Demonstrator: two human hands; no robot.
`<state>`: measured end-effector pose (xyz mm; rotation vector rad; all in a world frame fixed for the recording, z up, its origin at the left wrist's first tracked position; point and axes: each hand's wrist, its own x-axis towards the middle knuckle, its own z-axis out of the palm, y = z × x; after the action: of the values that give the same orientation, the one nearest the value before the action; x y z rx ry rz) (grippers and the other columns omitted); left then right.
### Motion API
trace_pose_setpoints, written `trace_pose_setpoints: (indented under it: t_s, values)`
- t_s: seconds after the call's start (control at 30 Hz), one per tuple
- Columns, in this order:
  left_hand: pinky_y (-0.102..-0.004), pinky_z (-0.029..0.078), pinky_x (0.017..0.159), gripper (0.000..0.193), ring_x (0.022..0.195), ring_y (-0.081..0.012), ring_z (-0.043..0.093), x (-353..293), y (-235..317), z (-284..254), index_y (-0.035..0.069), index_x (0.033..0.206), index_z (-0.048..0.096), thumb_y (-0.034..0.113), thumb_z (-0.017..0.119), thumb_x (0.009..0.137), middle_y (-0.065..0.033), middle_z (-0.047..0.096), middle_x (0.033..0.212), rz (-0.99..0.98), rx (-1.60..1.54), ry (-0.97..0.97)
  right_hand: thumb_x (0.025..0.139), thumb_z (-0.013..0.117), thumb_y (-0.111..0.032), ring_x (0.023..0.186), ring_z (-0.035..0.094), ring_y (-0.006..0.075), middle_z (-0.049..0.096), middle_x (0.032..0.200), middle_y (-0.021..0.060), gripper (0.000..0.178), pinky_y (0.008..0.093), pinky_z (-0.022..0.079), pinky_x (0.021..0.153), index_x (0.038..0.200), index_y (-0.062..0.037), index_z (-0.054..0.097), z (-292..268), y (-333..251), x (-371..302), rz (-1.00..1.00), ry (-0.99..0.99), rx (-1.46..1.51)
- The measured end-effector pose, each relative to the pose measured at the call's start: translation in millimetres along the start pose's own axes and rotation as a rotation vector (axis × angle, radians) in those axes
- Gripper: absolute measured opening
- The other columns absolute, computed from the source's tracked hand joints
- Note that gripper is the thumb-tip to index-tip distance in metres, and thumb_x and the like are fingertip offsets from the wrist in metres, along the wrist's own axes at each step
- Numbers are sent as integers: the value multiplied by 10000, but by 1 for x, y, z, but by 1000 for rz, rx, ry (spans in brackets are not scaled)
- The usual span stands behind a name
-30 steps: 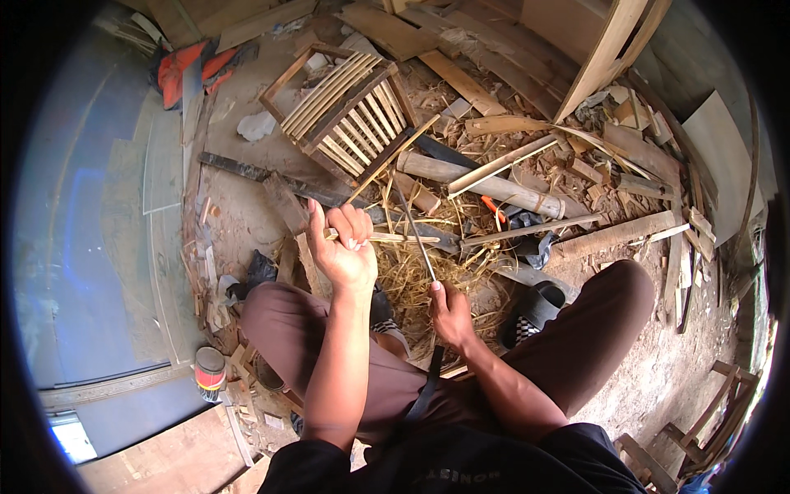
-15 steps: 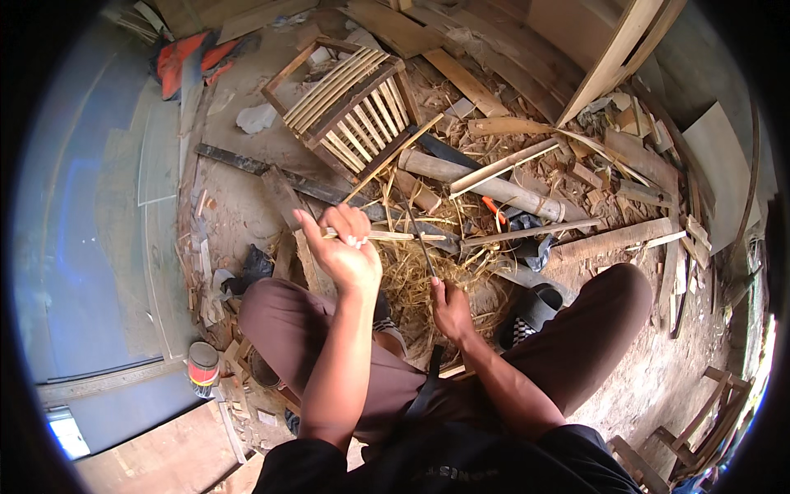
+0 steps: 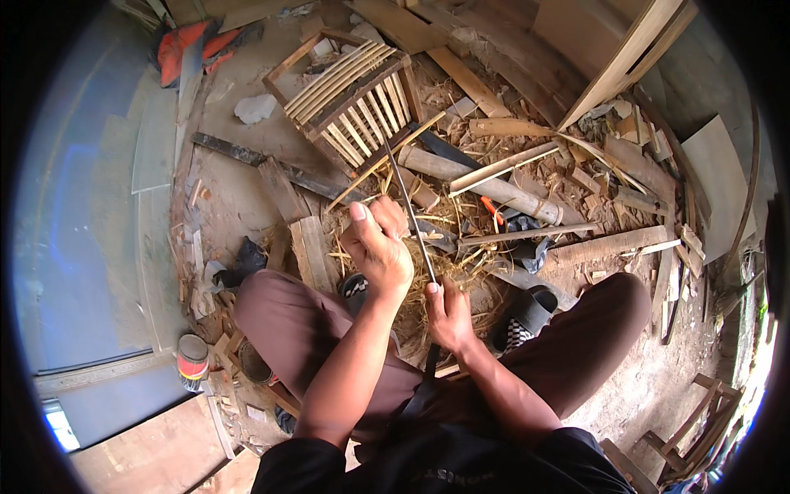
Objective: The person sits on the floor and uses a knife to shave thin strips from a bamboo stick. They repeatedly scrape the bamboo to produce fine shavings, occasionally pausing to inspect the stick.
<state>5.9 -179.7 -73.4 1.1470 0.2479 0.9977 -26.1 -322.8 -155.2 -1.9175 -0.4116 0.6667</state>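
Observation:
My left hand (image 3: 380,247) is closed in a fist beside the blade, its thumb pointing up. A pale thin strip of bamboo or wood (image 3: 426,236) shows at its knuckles, mostly hidden by the fingers. Closed as well, my right hand (image 3: 451,317) grips a long, narrow, dark-bladed knife (image 3: 418,237). The blade slants up and left past my left fist toward a slatted frame (image 3: 366,103). Below the right hand, the knife's dark lower end runs toward my lap. Curly shavings (image 3: 403,300) lie on the ground under my hands.
Beyond my hands lie a bamboo pole (image 3: 494,188), split lengths and boards (image 3: 609,245). An orange-handled tool (image 3: 492,210) rests among the scraps. A can (image 3: 192,359) stands left of my knee. Sheets of board (image 3: 621,66) lean at the far right.
My left hand has moved right, closer to the blade, and the pale strip shows less. The knife has shifted up and left, its tip now nearer the slatted frame.

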Motion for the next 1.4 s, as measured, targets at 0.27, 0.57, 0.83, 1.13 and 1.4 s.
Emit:
trace_pose_setpoints:
  t_s: [0.27,0.57,0.83,1.13,1.4]
  values:
    - [-305,215,534,619,528,-121,238,4,1,4,116,599,281,438,361,1122,2,267,567,3,12,33,1090,392,-460,555,508,324,526,611,212,592,477,438,581,853,56,560,14,56,11,234,82,-42]
    - [-295,203,516,618,516,-108,222,0,2,5,123,594,285,434,375,1121,10,271,564,-12,-15,34,1075,475,-317,565,568,434,565,631,252,411,499,428,563,883,43,525,22,17,8,-49,133,82]
    - [-298,230,510,611,494,-108,269,9,10,-11,111,586,284,380,405,1121,8,293,538,-17,-64,180,1077,468,-378,748,685,477,659,770,313,488,529,514,657,973,85,583,27,48,10,268,51,-71]
    - [-298,194,506,608,508,-108,211,-1,3,-5,110,604,269,407,349,1129,5,266,552,38,-14,25,1066,485,-397,741,668,514,648,721,315,470,549,534,676,1021,65,559,25,42,24,151,43,13]
    - [-298,197,507,616,501,-111,211,-2,1,-1,112,603,261,425,351,1125,4,265,547,50,12,46,1072,483,-374,536,547,288,559,612,220,475,448,435,544,908,66,558,24,44,20,133,113,30]
